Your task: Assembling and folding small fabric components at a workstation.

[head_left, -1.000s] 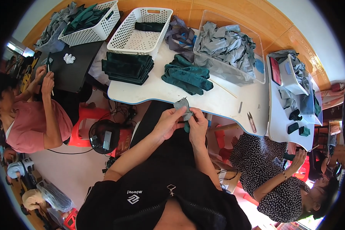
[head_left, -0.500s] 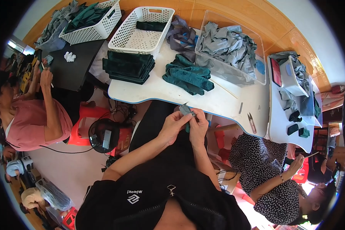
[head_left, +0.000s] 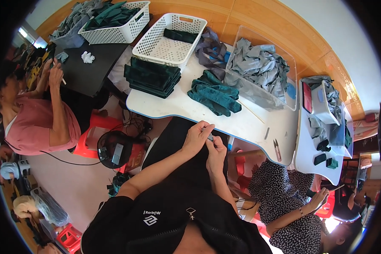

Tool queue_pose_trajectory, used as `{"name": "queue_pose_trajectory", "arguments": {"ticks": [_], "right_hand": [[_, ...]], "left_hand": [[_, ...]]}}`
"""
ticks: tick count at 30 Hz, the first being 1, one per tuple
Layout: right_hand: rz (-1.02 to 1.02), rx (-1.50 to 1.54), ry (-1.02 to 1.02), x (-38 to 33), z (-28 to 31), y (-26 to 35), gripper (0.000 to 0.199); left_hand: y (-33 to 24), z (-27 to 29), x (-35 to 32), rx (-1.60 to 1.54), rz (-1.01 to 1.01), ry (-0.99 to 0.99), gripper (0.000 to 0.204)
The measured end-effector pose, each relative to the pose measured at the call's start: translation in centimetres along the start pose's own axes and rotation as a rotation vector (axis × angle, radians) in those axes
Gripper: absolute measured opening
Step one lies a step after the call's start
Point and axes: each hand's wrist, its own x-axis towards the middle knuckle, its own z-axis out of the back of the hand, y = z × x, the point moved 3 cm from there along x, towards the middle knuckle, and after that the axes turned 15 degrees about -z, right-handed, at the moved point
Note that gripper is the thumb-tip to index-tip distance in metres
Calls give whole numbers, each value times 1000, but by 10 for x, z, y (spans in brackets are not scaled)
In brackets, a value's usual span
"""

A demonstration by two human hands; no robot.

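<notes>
My left hand [head_left: 196, 138] and my right hand [head_left: 216, 153] are close together just off the front edge of the white table [head_left: 165, 106]. Both are closed, pinching a small piece of grey fabric [head_left: 210, 137] between them. Most of that fabric is hidden by the fingers. On the table beyond my hands lies a loose heap of dark green velvet pieces [head_left: 214, 94]. To its left stands a neat stack of folded dark green velvet pieces [head_left: 151, 78]. A thin wooden stick [head_left: 252, 111] lies right of the loose heap.
A white perforated basket [head_left: 147, 52] holding one green piece stands behind the stack. A clear bin [head_left: 258, 94] of grey fabric is at the back right. Small thread snips [head_left: 277, 150] lie near the right edge. Co-workers sit left and right; a black fan [head_left: 114, 150] stands at left.
My fingers have drawn in around the grey fabric, which showed above them before and is now mostly covered. My left hand has risen relative to my right. The whole view has shifted slightly.
</notes>
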Motion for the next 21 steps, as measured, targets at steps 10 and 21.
{"name": "queue_pose_trajectory", "arguments": {"ticks": [10, 21], "right_hand": [[-674, 162, 840, -47, -18, -3, 25], [-447, 838, 1100, -28, 19, 30, 98]], "left_hand": [[-14, 44, -13, 91, -62, 322, 43], [-150, 67, 5, 106, -590, 370, 44]]}}
